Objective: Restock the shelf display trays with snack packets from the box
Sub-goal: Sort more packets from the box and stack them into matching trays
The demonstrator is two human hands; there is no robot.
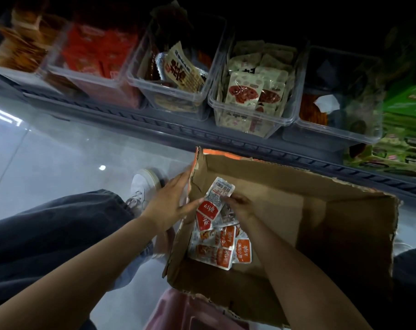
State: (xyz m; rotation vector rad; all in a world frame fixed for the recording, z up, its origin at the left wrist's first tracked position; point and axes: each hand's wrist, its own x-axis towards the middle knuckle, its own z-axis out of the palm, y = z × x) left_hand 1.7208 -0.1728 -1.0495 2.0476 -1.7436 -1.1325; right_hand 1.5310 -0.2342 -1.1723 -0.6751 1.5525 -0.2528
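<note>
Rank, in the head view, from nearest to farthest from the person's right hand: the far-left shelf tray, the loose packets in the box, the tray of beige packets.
1. Loose packets: in the box, just under the right hand.
2. Tray of beige packets: straight ahead, beyond the box.
3. Far-left shelf tray: far off to the left.

Reaches forward with both bare forearms; holds the left hand (170, 206) flat, fingers (183, 181) straight; pinches a snack packet (220, 189) with the right hand (241, 207), fingertips curled.

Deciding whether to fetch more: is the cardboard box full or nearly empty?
Nearly empty: the cardboard box holds only a small pile of orange packets in one corner.
</note>
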